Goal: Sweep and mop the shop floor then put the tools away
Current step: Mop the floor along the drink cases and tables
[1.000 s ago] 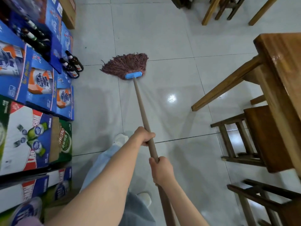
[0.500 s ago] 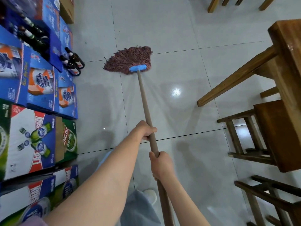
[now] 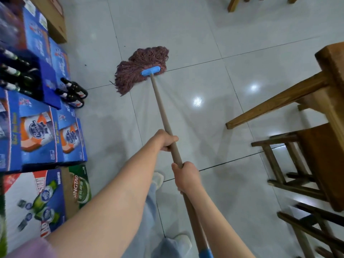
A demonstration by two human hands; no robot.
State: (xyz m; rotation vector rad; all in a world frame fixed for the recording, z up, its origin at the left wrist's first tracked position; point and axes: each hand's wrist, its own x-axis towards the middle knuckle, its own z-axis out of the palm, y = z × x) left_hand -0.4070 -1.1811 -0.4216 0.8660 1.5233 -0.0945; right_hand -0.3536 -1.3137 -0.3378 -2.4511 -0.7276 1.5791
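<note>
Mop was mid-stroke at upper centre, left hand and right hand gripping its handle; mopping unfinished, tools not stowed.

ahead of your hands the mop head is a dull reddish-brown mass of strands, clamped by a bright blue bar. the handle you grip is tan wood, with a blue band near its lower end behind your right hand. the floor tiles are pale grey-white with dark grout lines. to the left of your left hand, beer cartons are blue with orange and white prints; nearer ones are white, red and green. to the right, the stools are brown wood.
</note>
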